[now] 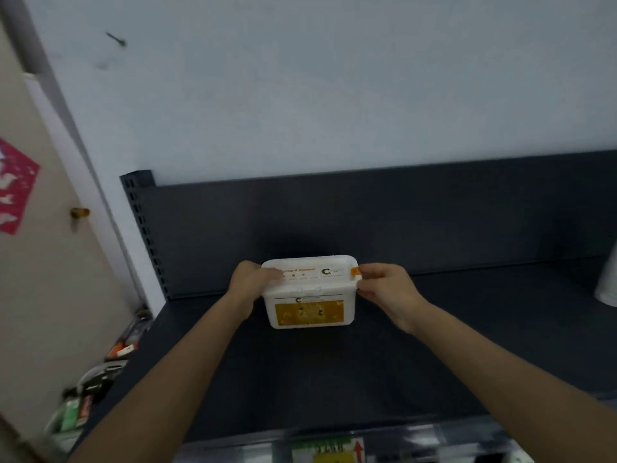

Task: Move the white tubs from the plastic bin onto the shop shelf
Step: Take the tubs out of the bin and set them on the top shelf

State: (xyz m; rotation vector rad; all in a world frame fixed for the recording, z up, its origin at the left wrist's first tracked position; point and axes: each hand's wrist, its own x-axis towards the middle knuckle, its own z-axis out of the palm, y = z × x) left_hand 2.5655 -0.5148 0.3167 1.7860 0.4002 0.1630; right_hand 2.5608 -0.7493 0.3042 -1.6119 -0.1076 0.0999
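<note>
A white tub point(309, 295) with a yellow label on its front and a printed lid sits at the middle of the dark shop shelf point(334, 372), near the shelf's back panel. My left hand point(248, 285) grips the tub's left end and my right hand point(384, 289) grips its right end by an orange tab. Whether the tub rests on the shelf or hovers just above it I cannot tell. The plastic bin is out of view.
A white object point(609, 282) stands at the shelf's far right edge. Left of the shelf, a beige door point(43, 262) with a pink sticker, and several small goods point(100, 379) in the gap below. Price labels point(327, 451) line the shelf's front rail.
</note>
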